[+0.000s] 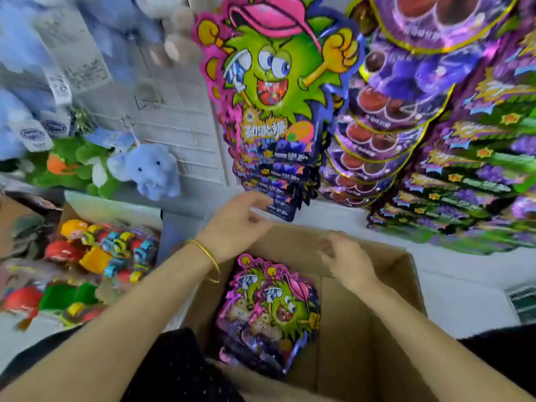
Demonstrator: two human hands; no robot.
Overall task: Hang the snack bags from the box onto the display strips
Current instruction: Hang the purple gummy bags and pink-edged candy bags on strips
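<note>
— Forearms come in from the bottom edge. What is the left hand (237, 224) doing?

— It hangs over the box's (385, 288) far left corner, fingers loosely spread and curled, gripping nothing. A gold bangle (207, 258) sits on that wrist.

— And the bags?

— Loose bags (269, 309) lie stacked in the box, below and just right of the left wrist, apart from it. Hung bags (275, 91) run in an overlapping column above that hand; the lowest one sits just beyond its fingertips, and I cannot tell whether they touch.

— Left of that hand?

— Toy packs (98, 256) in a carton, and higher up a blue plush elephant (148, 172) beside green plush.

— The right hand (345, 259)?

— Blurred, open, fingers spread, empty. It hovers over the box's far edge, to the right of the left hand and a little nearer. The loose bags lie below it and to its left, not touching.

— Farther right?

— Purple bags (400, 91) with dark round sweets hang above that hand, then green-and-purple packs (478, 169) in rows, well apart from both hands.
</note>
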